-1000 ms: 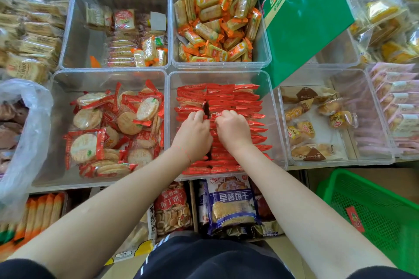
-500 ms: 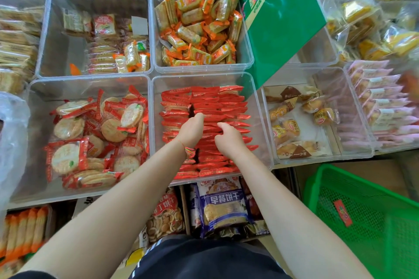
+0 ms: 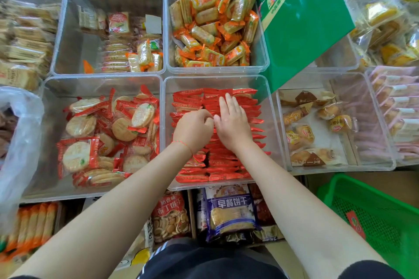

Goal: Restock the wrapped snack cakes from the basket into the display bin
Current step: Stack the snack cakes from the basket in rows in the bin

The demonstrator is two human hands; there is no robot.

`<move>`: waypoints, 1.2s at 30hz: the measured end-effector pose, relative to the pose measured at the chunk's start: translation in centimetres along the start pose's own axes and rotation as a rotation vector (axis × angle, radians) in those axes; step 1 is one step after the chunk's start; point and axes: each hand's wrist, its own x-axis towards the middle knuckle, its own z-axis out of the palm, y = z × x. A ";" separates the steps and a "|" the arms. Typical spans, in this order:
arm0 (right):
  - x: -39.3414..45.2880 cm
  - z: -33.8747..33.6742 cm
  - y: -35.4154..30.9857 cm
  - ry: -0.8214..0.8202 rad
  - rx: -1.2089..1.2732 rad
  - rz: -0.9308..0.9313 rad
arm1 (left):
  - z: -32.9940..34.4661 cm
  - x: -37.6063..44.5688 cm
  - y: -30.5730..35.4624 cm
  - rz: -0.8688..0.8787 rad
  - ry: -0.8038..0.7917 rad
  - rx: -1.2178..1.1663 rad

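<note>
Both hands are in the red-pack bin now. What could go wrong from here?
1. The right hand presses flat on the red packs, which stand tightly on edge; pressing may tip a row or crush cakes.
2. The left hand is curled at the rows' seam; tugging one pack might drag its neighbours askew.
3. The front packs crowd the bin wall, so more stock may spill.
</note>
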 end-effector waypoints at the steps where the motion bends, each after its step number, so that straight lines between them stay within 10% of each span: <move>1: 0.2 0.9 -0.1 -0.029 -0.026 0.003 | 0.0 0.4 -0.6 0.029 0.084 0.091; 10: 0.8 3.3 -0.3 -0.058 -0.181 -0.031 | 1.9 3.9 -5.0 0.099 -0.205 0.682; 36: 0.9 2.3 -0.4 -0.088 -0.204 0.061 | 0.4 7.8 -3.6 0.083 -0.046 0.751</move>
